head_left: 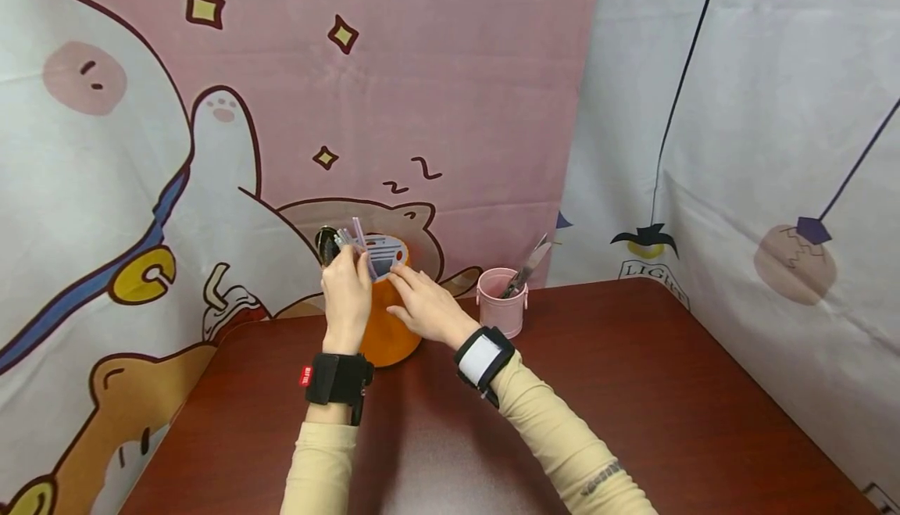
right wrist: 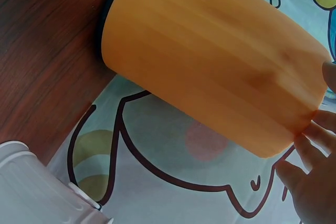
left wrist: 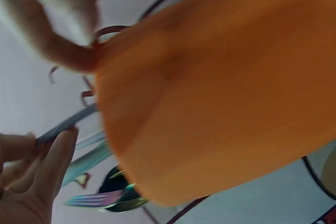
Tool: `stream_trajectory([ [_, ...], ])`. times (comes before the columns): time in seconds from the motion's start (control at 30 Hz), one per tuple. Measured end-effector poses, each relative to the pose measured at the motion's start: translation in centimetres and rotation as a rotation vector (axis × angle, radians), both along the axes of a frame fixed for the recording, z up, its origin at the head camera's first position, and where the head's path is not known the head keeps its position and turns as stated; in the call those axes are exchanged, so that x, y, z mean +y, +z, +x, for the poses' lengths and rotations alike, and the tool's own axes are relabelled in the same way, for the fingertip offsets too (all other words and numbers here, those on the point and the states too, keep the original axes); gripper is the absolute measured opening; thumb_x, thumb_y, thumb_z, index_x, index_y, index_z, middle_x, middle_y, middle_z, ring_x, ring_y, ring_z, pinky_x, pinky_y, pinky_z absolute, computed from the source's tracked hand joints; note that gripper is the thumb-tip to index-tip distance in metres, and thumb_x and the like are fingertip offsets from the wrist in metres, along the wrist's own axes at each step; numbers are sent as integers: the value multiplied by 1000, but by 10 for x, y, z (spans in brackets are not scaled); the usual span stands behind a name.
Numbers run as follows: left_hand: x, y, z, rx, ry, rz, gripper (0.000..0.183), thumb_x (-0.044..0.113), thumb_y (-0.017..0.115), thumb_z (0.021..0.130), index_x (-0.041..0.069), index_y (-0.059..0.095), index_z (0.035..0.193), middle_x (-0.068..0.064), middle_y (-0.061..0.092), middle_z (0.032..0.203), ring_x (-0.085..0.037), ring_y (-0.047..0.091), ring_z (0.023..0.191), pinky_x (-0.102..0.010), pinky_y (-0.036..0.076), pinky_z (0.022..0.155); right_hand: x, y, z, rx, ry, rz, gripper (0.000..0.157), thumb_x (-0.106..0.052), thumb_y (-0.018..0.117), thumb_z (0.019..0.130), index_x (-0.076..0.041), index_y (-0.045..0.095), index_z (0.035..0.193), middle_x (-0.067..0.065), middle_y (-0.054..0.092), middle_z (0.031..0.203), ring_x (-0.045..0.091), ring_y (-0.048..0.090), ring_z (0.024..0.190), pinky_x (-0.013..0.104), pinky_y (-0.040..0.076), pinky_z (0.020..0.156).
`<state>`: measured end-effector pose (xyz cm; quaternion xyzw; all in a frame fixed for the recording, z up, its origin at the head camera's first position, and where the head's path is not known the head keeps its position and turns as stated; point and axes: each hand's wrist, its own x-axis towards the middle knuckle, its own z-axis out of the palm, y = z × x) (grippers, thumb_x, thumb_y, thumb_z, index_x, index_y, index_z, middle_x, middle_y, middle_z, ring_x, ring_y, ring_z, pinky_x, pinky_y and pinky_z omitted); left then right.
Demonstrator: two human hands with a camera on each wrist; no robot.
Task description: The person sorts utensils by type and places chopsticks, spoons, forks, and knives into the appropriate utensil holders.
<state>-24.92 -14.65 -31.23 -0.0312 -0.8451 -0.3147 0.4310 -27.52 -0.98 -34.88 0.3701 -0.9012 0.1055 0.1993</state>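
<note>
An orange cutlery holder (head_left: 387,335) stands on the table, its slotted grey top tilted toward me. At this top my left hand (head_left: 346,284) pinches a thin, flat grey-lilac stick (left wrist: 65,125), whose lower end runs behind the rim in the left wrist view; its kind cannot be told. My right hand (head_left: 432,308) touches the holder's upper right rim with extended fingers, seen also at the right edge of the right wrist view. On the far left side of the holder's top, a dark spoon (head_left: 326,246) and a fork with iridescent tines (left wrist: 94,199) stick out.
A pink bucket (head_left: 501,313) with side handles stands right of the holder, with shiny cutlery (head_left: 529,266) leaning in it. The brown table (head_left: 598,382) ends at a cloth backdrop (head_left: 450,109) with cartoon animals behind and at the sides.
</note>
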Motion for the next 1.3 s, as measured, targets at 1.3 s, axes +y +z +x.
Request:
stream_trajectory([
  [1.3,5,-47,50,-243,-36,0,45,31,51,98,-4,54,126,-25,57,128,-42,49,124,-56,41,101,2,-5,2,-40,17,-41,54,-25,58,94,-5,41,142,8,39,150,20,34,142,40,30,116],
])
